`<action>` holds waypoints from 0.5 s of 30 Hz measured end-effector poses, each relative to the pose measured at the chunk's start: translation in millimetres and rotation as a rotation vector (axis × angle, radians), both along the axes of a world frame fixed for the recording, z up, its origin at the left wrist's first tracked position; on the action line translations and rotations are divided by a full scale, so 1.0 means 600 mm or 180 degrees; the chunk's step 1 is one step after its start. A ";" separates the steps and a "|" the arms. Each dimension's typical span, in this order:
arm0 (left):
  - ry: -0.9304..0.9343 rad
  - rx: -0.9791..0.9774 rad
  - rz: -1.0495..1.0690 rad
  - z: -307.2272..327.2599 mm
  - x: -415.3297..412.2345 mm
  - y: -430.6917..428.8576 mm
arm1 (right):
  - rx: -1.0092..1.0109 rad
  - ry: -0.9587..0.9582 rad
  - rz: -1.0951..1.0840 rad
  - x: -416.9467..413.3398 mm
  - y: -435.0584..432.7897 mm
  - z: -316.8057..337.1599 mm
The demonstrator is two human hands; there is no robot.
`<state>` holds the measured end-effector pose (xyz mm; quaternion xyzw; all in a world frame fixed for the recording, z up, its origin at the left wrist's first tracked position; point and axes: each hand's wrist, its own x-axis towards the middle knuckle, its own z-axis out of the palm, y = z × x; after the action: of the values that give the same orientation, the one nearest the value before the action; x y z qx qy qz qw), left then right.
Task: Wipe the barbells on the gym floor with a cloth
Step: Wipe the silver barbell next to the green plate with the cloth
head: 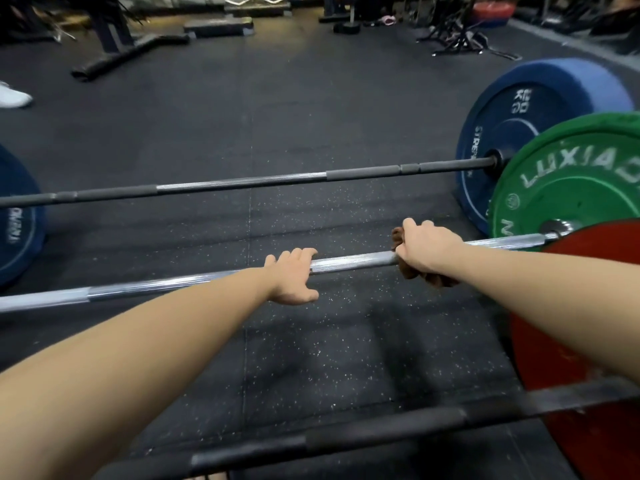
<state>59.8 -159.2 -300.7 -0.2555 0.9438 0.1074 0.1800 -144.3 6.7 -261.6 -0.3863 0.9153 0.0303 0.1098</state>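
- Head view down onto a dark speckled floor (pixel 311 341), three barbells side by side across it, each running left to right.
- Middle barbell (pixel 353 263): chrome, about mid-floor, between the far barbell (pixel 242 183) and the near barbell (pixel 346 434), touching neither; green plate (pixel 571 188) on its right end, toward the floor's right edge.
- Left hand (pixel 292 275) on the middle barbell near the bar's centre: fingers pressed together and curled over the top of the bar, thumb stuck out on the near side.
- Right hand (pixel 427 249) further right on the same bar, apart from the left hand, closed round a brown cloth (pixel 415 275).
- Cloth wrapped about the bar under the palm, bunched up past the knuckles and hanging out below the wrist; fingertips hidden behind the bar, so spread or not impossible to tell.
- Far barbell: dark sleeves, bare steel centre, right blue plate (pixel 512 133) just behind the green plate, left blue plate (pixel 17 220) at the floor's left edge.
- Near barbell: dark, blurred, along the floor's near edge, red plate (pixel 571 306) on its right end, overlapping the green plate in view.
- White shoe (pixel 14 95) at the left edge; step platform (pixel 218 27) and other dark gym gear, too blurred to name, along the far edge.
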 end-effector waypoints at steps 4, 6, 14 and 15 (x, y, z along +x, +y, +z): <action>-0.0106 -0.0341 0.0296 -0.005 0.047 -0.027 | 0.0053 0.0111 0.0455 0.036 -0.036 -0.012; -0.0130 -0.0554 0.0351 -0.008 0.083 -0.044 | -0.0049 0.0040 0.0624 0.059 -0.057 -0.020; -0.0466 -0.0900 0.0288 -0.014 0.102 -0.046 | -0.0264 -0.0238 0.1172 0.132 -0.123 -0.023; -0.0507 -0.0873 0.0302 -0.013 0.100 -0.047 | -0.0270 -0.0260 0.1187 0.132 -0.123 -0.020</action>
<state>120.0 -187.6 -308.2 -0.3296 0.9193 -0.0346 0.2124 -65.0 -67.0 -273.9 -0.5543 0.8231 -0.0042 0.1231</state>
